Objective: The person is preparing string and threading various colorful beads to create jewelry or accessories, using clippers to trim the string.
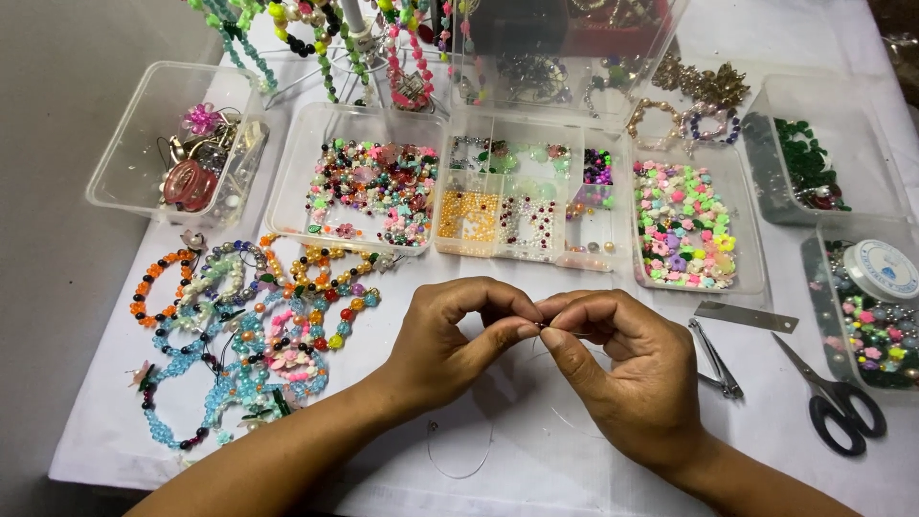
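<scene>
White cloth covers the tabletop [536,460], slightly creased, with a grey floor showing past its edge on the left-hand side. Both hands meet over the cloth at the middle. The left hand [442,347] pinches its thumb and forefinger tips together, and the right hand [627,369] does the same, the fingers [522,325] of the two hands touching at a tiny dark bead [542,326] held between them. A thin clear thread [459,461] hangs from the pinch and loops on the cloth below the hands; its line near the fingers is too fine to tell.

Beyond the left hand lies a heap of finished bead bracelets [244,335], glossy round beads in orange, blue, pink and black. Past the fingertips stand clear plastic trays: one of mixed small beads [369,191], a divided box [522,196] with pearly orange and green beads, and one of pastel flower-shaped beads [684,225]. Just beside the right hand a metal nail clipper [716,359] lies with its long axis running away from the person, and further out black-handled scissors [831,397] point their blades toward the trays. A flat spool [883,271] rests in the tray beyond the scissors.
</scene>
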